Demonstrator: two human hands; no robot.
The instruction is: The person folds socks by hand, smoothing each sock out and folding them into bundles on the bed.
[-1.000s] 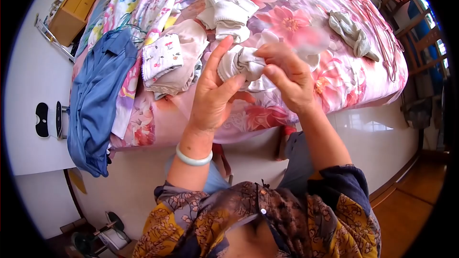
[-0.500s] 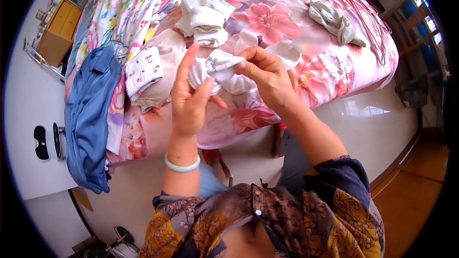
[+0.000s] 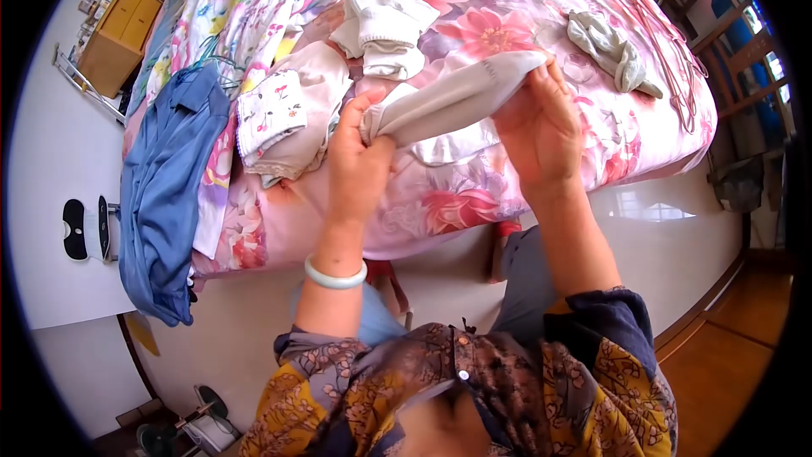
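Observation:
A whitish sock (image 3: 452,106) with small dark lettering is stretched out between my two hands above the bed. My left hand (image 3: 359,156) is closed on its left end, thumb on the near side. At the upper right end, my right hand (image 3: 543,123) has its fingers curled around the sock's edge. Beneath the held sock, another white piece of fabric (image 3: 452,150) lies on the flowered sheet, partly hidden. Just beyond my left hand sit a folded white garment bundle (image 3: 389,25) and a folded cherry-print cloth (image 3: 272,114) on a beige garment (image 3: 317,97).
The bed (image 3: 474,203) has a pink floral sheet. Blue clothing (image 3: 169,195) hangs over its left edge beside a flowered fabric (image 3: 245,8). A grey-green sock-like item (image 3: 609,46) and a pink cord (image 3: 677,76) lie at the right. A small fan (image 3: 216,402) stands at lower left.
The sock, bunched up with its lettering facing me before, is now pulled out long. My right hand has moved right and up; my left hand has closed on the other end.

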